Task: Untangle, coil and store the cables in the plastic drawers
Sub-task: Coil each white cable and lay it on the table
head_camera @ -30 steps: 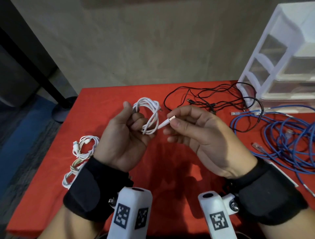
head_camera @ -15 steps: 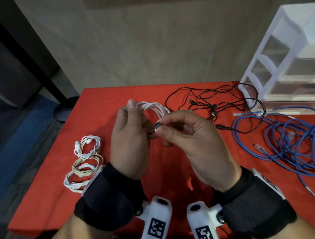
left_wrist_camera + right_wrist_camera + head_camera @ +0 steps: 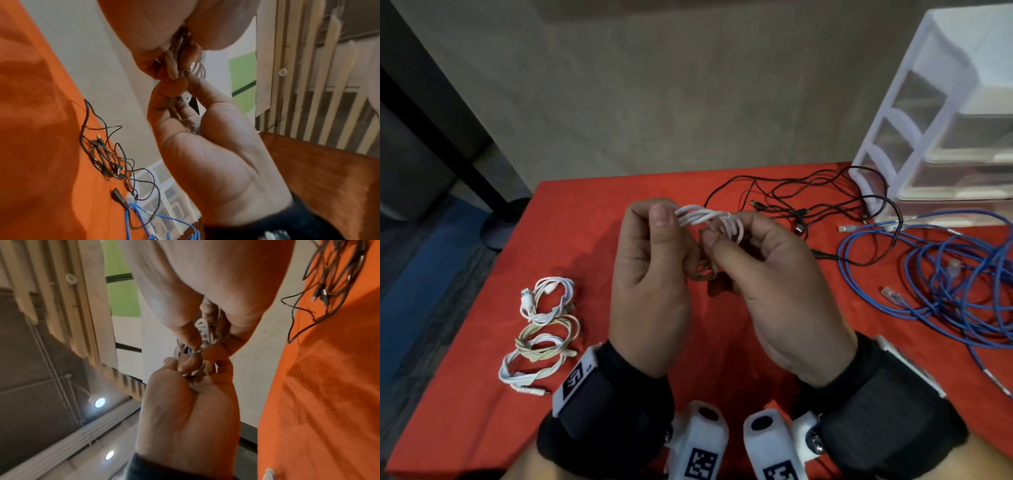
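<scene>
Both hands hold a coiled white cable (image 3: 707,219) above the middle of the red table (image 3: 465,342). My left hand (image 3: 654,260) grips the coil, thumb up against its loops. My right hand (image 3: 767,270) pinches the cable's end and loops against the coil. The wrist views show fingers of both hands curled round the white cable (image 3: 176,61) (image 3: 205,337). A tangle of black cable (image 3: 808,202) lies at the back. A big loose blue cable (image 3: 945,284) sprawls at the right. The white plastic drawers (image 3: 941,113) stand at the back right.
Three coiled cables (image 3: 541,329), white and cream, lie in a row near the table's left edge. A dark post and its base (image 3: 496,222) stand on the floor beyond the left corner. A beige wall rises behind the table.
My right hand brought the cable's plug end in to the coil and now pinches it among the loops. Both hands came closer together; the left hand turned thumb up.
</scene>
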